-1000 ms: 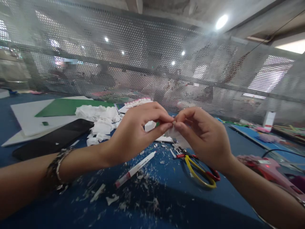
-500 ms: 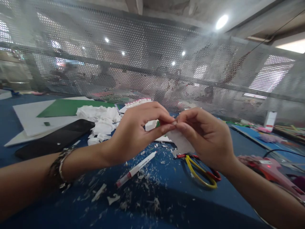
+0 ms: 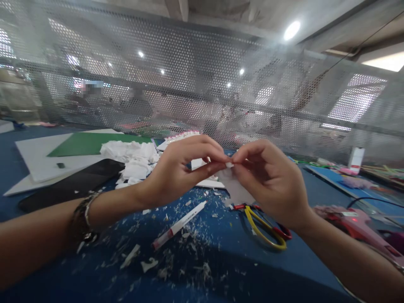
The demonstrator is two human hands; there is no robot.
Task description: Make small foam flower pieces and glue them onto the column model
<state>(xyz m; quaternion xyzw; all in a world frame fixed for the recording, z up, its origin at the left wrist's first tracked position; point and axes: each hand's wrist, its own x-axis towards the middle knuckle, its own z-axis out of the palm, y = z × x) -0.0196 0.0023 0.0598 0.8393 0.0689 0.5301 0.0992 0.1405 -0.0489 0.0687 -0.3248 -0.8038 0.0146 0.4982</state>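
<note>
Both hands meet at mid-view above the table, fingertips almost touching. My left hand [image 3: 186, 168] pinches the upper edge of a thin white piece of paper [image 3: 238, 189] between thumb and fingers. From the other side, my right hand [image 3: 271, 181] pinches the same edge, and the sheet hangs down, partly hidden behind that hand. Below lie scissors [image 3: 263, 233] with yellow and red handles, their blades largely covered by the paper. A white pen [image 3: 179, 225] with a reddish end rests among paper scraps [image 3: 150, 264].
Crumpled white paper [image 3: 132, 158], a black phone-like slab [image 3: 72, 185], and a green sheet [image 3: 85, 144] on white boards [image 3: 31, 158] lie left. A pink glue gun [image 3: 362, 229] and a blue board [image 3: 334, 179] sit right. A perforated metal screen [image 3: 195, 84] rises behind the table.
The fingertips have shifted slightly along the paper's edge, and my left hand's fingers are a little flatter. Both hands still pinch the paper in nearly the same place.
</note>
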